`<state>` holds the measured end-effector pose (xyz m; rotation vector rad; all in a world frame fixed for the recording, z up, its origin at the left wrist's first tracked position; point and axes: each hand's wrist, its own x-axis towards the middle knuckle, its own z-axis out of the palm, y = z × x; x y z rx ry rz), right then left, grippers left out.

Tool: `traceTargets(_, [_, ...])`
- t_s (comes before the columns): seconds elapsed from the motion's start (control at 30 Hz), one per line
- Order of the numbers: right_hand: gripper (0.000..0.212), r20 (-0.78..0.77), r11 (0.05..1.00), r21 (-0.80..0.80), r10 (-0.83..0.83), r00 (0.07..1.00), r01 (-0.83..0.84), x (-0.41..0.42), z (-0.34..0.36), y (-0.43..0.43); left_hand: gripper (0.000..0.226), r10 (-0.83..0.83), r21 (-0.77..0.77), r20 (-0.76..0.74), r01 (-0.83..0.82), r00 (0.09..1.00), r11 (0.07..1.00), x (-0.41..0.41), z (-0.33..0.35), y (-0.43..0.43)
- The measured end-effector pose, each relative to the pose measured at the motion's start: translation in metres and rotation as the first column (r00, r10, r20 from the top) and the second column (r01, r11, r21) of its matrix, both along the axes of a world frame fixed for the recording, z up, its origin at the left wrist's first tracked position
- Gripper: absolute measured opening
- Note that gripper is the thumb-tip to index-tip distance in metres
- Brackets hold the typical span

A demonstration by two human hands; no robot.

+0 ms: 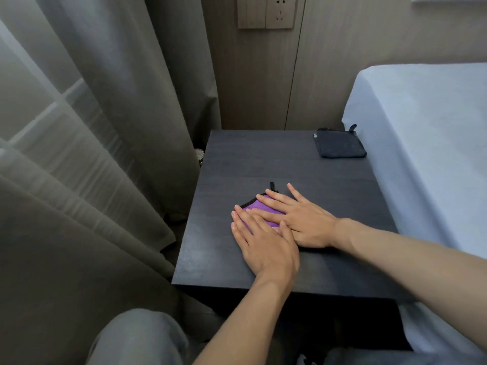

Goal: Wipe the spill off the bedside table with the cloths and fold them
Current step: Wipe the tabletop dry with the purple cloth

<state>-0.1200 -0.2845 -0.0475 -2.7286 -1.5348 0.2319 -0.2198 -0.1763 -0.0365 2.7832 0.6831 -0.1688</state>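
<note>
A small purple cloth [259, 206] with black edging and a black loop lies folded near the middle of the dark bedside table [226, 259]. Both my hands press flat on it with fingers stretched out. My left hand [263, 243] covers its near left part. My right hand [300, 219] covers its right part and overlaps the left thumb. Most of the purple cloth is hidden under them. A dark cloth [340, 144], folded into a square, lies at the table's far right corner. I see no spill on the tabletop.
Grey curtains [105, 154] hang close along the table's left side. A bed with a pale sheet [427, 143] borders the right side. A wall socket [266, 11] sits above the table. My knee in grey trousers [137, 338] is below the front edge.
</note>
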Motion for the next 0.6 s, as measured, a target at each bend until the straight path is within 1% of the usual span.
traceTargets(0.33, [0.058, 0.03, 0.993, -0.001, -0.118, 0.993, 0.118, -0.008, 0.0, -0.058, 0.078, -0.124, 0.035, 0.029, 0.123, 0.992, 0.992, 0.008, -0.004, -0.049])
traceTargets(0.6, [0.058, 0.042, 0.979, -0.043, -0.196, 0.98, 0.198, -0.013, 0.004, -0.107, 0.077, -0.181, 0.05, 0.028, 0.18, 0.983, 0.982, 0.011, -0.003, -0.095])
